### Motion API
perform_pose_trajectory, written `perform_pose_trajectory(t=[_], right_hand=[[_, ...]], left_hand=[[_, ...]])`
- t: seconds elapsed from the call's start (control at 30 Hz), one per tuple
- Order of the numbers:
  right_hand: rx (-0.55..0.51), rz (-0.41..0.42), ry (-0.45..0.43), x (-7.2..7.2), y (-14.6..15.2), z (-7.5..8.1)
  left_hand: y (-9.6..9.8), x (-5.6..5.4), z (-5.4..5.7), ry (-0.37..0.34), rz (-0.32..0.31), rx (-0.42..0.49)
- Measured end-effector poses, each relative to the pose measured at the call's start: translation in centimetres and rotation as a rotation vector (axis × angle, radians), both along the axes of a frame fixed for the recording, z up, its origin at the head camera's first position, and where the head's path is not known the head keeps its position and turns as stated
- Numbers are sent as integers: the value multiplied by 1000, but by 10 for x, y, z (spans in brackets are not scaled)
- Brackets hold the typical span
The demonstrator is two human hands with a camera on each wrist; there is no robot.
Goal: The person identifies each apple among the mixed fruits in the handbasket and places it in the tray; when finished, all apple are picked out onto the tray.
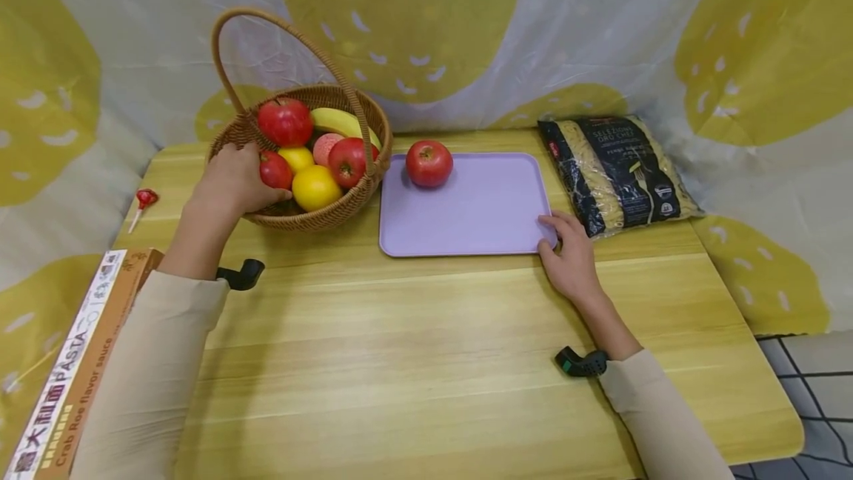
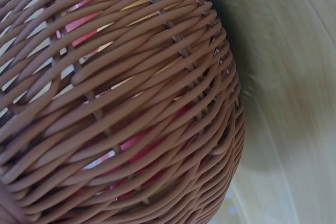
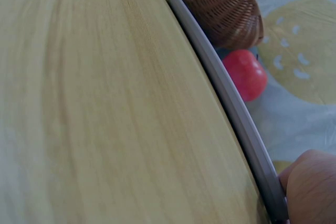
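Observation:
My left hand [image 1: 233, 180] reaches over the left rim of a wicker basket [image 1: 300, 221] and grips a red apple [image 1: 275, 169] inside it; part of the apple is hidden by the fingers. Around it in the basket lie more red apples [image 1: 285, 122], a banana [image 1: 338, 123], yellow fruits [image 1: 316, 187] and a pink round fruit [image 1: 325, 148]. Only the wicker side [image 2: 131, 93] shows in the left wrist view. My right hand [image 1: 569, 254] holds the right edge of a lilac tray [image 1: 466, 213]. One red apple [image 1: 429, 164] sits on the tray's far left corner.
A bag of pasta [image 1: 616, 172] lies right of the tray. At the left are a red lollipop [image 1: 145, 198] and a pasta box [image 1: 80, 361], partly behind the left sleeve. The basket's tall handle [image 1: 293, 32] arches above the fruit. A patterned curtain [image 1: 586, 21] hangs behind the table.

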State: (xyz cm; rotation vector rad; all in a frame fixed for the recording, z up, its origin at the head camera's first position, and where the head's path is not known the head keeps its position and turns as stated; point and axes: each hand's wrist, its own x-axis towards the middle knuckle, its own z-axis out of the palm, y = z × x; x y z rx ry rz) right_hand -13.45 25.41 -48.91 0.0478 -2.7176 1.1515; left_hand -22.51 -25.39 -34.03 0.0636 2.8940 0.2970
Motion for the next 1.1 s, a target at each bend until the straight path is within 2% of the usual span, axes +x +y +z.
perform_pose_trajectory(t=[0.17,0.43,0.73,1.1], right_hand=[[-6,2,-13,0,-2,0],[-11,7,-18,1,-4,0],[-12,1,-23,2,-4,3],[0,1,-24,2,-1,4]], left_hand=[[0,-1,0,31,15,-17],[-2,2,-5,152,48,8],[-8,6,1,191,99,138],[-7,17,5,282,135,381]])
